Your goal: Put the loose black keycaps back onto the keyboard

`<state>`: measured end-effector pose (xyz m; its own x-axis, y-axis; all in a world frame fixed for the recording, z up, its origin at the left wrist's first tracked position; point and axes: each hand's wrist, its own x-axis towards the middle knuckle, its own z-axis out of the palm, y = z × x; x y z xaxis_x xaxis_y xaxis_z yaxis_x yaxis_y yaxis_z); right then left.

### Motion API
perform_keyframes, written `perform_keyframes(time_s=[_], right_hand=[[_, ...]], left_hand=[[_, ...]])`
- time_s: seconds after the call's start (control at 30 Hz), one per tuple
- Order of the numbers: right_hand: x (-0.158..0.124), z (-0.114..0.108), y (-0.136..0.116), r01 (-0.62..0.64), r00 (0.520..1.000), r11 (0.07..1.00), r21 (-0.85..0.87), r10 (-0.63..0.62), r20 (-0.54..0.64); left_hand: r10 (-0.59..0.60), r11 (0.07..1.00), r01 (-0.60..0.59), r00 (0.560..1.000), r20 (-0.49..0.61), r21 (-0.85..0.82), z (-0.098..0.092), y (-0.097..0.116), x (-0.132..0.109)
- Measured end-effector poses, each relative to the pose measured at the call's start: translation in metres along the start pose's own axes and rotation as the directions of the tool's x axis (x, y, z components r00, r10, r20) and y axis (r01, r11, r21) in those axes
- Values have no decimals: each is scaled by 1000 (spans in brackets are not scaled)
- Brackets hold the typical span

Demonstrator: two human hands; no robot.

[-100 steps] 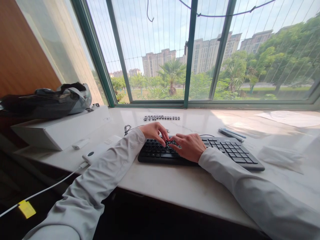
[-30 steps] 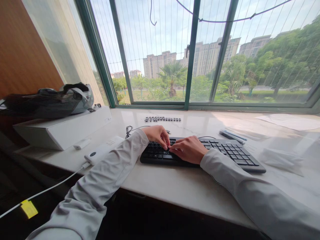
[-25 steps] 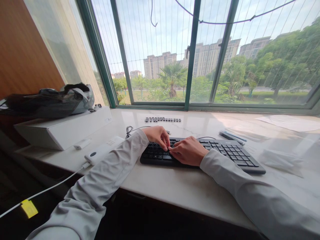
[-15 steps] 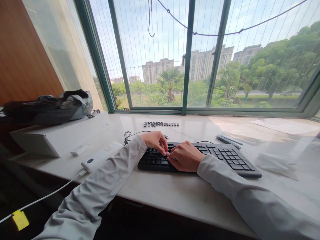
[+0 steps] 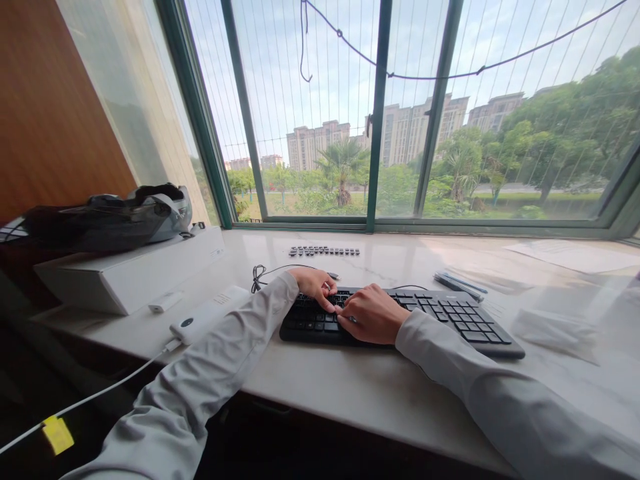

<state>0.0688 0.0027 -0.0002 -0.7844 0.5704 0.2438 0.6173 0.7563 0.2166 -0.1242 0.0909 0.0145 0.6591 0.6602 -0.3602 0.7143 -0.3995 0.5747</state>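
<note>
A black keyboard [image 5: 465,315] lies on the pale marble-look top, with bare sockets where keycaps are off on its left half. Over that half is my left hand [image 5: 314,287], its fingers curled in and its thumb pointing down to the keys; whatever they hold is too small to make out. Close beside it my right hand [image 5: 374,313] rests on the keyboard's middle, closed, with thumb and forefinger together. A small bluish glint shows at those fingers, but its kind is unclear. Behind the keyboard, several loose black keycaps [image 5: 325,251] lie in rows.
A coiled black cable [image 5: 258,279] lies behind my left hand. Thin tools [image 5: 460,285], a clear plastic bag [image 5: 555,328] and paper [image 5: 565,255] are on the right. To the left are a white power strip [image 5: 213,315] and a white box [image 5: 130,270] bearing a dark bag [image 5: 110,217].
My left fingers have drawn back a little from the right fingertips and curled, leaving the thumb low. My right hand stays nearly in place. The view has shifted slightly.
</note>
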Motion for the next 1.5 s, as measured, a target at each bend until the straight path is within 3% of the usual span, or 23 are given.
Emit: perform_keyframes(time_s=[0.4, 0.57, 0.67, 0.73, 0.87, 1.1, 1.17, 1.27, 1.5], right_hand=[[2, 5, -4, 22, 1000, 1000, -8, -22, -17], [-4, 4, 2, -5, 999, 999, 48, 8, -51], [-8, 2, 7, -105, 987, 992, 65, 112, -116], [-9, 2, 8, -137, 977, 987, 84, 149, -152], [-10, 4, 6, -45, 994, 991, 124, 57, -90], [-11, 1, 5, -88, 995, 994, 70, 90, -31], [-12, 0, 7, -84, 996, 995, 59, 86, -30], [-12, 1, 9, -82, 995, 995, 60, 85, -54], [-11, -1, 10, -101, 987, 994, 38, 105, -124]], left_hand=[[-19, 997, 18, 1000, 14, 73, 0, 2, 1], [69, 993, -69, 998, -3, -96, -1, -9, -4], [26, 974, -55, 991, -130, -222, -5, -25, -4], [-58, 972, -14, 953, -298, -234, -9, -37, -1], [-184, 983, 151, 775, -605, -106, -15, -60, 4], [-262, 898, 439, 519, -814, -9, -16, -81, 4], [-269, 859, 512, 467, -842, 10, -15, -84, 3], [-265, 813, 580, 448, -854, 52, -14, -86, 2], [-194, 735, 650, 472, -860, 191, -21, -82, 1]])
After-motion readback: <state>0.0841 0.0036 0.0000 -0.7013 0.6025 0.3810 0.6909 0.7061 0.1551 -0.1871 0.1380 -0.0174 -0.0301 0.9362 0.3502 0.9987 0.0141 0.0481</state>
